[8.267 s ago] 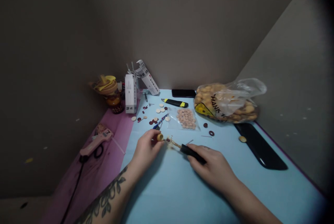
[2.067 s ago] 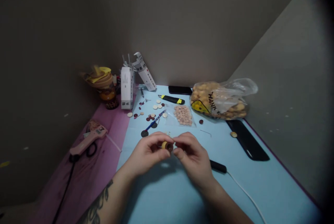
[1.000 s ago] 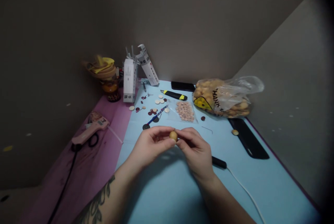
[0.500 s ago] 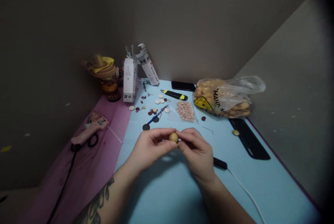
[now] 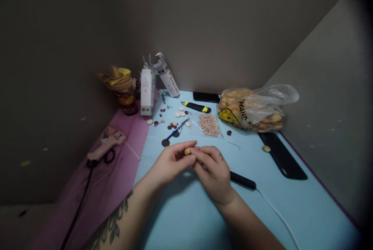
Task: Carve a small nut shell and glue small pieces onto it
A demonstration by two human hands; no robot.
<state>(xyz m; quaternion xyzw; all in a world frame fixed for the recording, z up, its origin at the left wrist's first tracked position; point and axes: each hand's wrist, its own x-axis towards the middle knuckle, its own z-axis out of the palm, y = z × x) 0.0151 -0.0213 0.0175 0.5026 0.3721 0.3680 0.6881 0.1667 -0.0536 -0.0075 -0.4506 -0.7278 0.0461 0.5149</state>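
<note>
My left hand [image 5: 171, 162] and my right hand [image 5: 212, 170] meet above the light blue table [image 5: 186, 219], fingertips pinched together on a small tan round bead [image 5: 187, 151]. Only the bead's top shows between the fingers. A black-handled tool [image 5: 243, 180] with a white cord lies on the table just right of my right hand. Loose cream and dark red discs [image 5: 175, 122] and a blue pencil [image 5: 176, 130] lie beyond my hands.
A clear bag of pale discs [image 5: 208, 125], a yellow-black cutter [image 5: 197, 107], a phone [image 5: 206, 97] and a plastic bag of tan pieces [image 5: 253, 110] lie at the back. White boxes [image 5: 147, 91] and a jar [image 5: 126, 94] stand back left. A pink glue gun [image 5: 105, 147] rests on the pink mat.
The black tool, held in my right hand earlier, now lies on the table. Both hands have closed in round the bead, and my fingers cover more of it than half a second ago.
</note>
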